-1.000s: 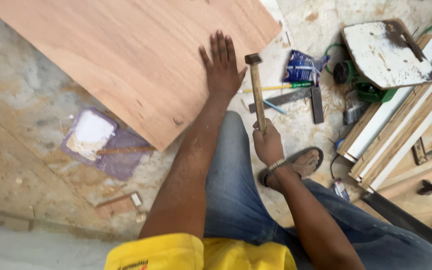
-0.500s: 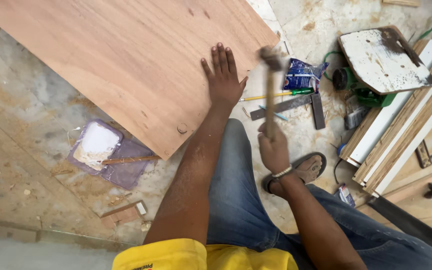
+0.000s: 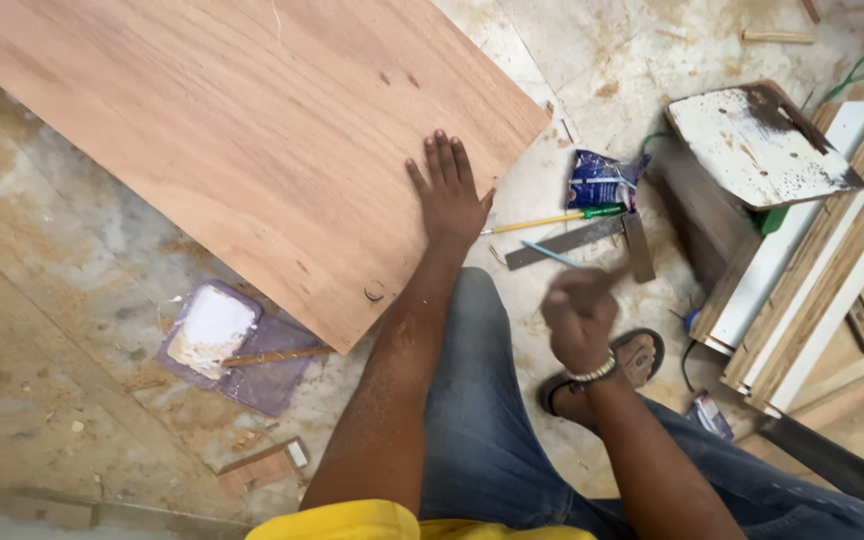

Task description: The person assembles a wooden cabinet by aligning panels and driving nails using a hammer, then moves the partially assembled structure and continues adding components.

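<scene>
Currently: left hand (image 3: pixel 449 195) flat on plywood sheet (image 3: pixel 242 140), fingers spread open, palm near the sheet's right edge. Right hand (image 3: pixel 579 318) blurred, above the knee, curled closed; hammer not resolvable in the blur, so cannot tell what it grips. Beaded bracelet (image 3: pixel 593 372) on right wrist. Plywood sheet lying on concrete floor (image 3: pixel 42 330), one corner toward the sandalled foot (image 3: pixel 632 362). Just beside left hand: yellow-and-green pencil (image 3: pixel 552 217), metal square (image 3: pixel 592 243), blue packet (image 3: pixel 600 180). Left of the sheet's near corner: purple tray of white paste (image 3: pixel 214 330) with a stick (image 3: pixel 274 355) across it.
</scene>
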